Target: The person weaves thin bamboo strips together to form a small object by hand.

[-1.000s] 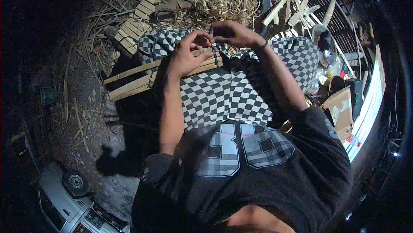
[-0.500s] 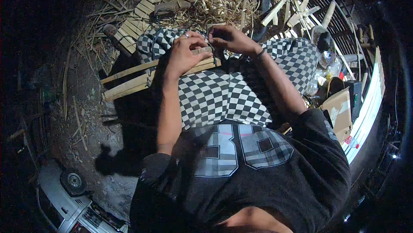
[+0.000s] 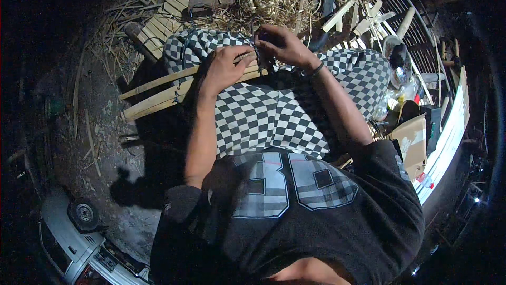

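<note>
Split bamboo slats (image 3: 150,107) lie side by side across my lap, over black-and-white checkered trousers (image 3: 245,116). Their long ends stick out to the left, and dark ties cross them. My left hand (image 3: 225,70) is closed around the upper slat (image 3: 158,83) near its right end, the thumb bent toward the fingers. Just beyond that end, my right hand (image 3: 286,47) is held in a pinch, fingertips close to those of the left. A thin dark cord (image 3: 258,53) runs between the fingertips down to the slats; its exact path is partly hidden by the fingers.
Ahead lie a strip of joined bamboo slats (image 3: 171,8), heaped shavings (image 3: 263,3) and loose split sticks (image 3: 358,8). On the right are a clear plastic container (image 3: 396,58), a cardboard box (image 3: 411,137) and a small bottle (image 3: 426,180). A silver vehicle (image 3: 79,237) stands lower left.
The right hand stays in almost the same place while its fingers shift slightly. The left hand's fingers have drawn in closer to the slat. The whole view has moved a little.
</note>
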A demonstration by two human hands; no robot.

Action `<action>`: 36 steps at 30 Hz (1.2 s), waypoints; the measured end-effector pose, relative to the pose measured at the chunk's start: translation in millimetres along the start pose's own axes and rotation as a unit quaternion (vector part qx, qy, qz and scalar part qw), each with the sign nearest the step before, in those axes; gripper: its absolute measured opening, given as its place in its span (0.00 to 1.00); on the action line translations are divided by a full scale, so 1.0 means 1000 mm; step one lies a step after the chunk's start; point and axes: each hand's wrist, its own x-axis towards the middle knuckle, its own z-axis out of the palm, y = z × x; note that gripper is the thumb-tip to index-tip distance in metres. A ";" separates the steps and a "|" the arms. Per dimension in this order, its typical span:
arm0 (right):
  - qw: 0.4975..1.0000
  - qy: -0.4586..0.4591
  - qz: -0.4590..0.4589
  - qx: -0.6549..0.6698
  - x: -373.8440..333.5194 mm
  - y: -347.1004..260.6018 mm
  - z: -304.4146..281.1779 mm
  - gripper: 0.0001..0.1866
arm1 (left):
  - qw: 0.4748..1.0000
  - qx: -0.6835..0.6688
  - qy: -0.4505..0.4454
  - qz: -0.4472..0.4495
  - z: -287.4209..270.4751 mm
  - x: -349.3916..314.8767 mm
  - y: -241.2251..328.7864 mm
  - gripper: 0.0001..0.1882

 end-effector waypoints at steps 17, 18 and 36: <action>0.994 -0.012 -0.104 0.042 0.009 0.023 0.009 0.32 | 0.993 0.039 -0.090 -0.059 0.000 0.008 0.009 0.14; 0.994 -0.012 -0.104 0.042 0.007 0.024 0.009 0.32 | 0.995 0.040 -0.075 -0.048 0.000 0.007 0.008 0.14; 0.992 -0.019 -0.128 -0.001 0.005 0.001 0.003 0.09 | 0.986 0.166 -0.019 0.005 0.003 -0.002 0.007 0.14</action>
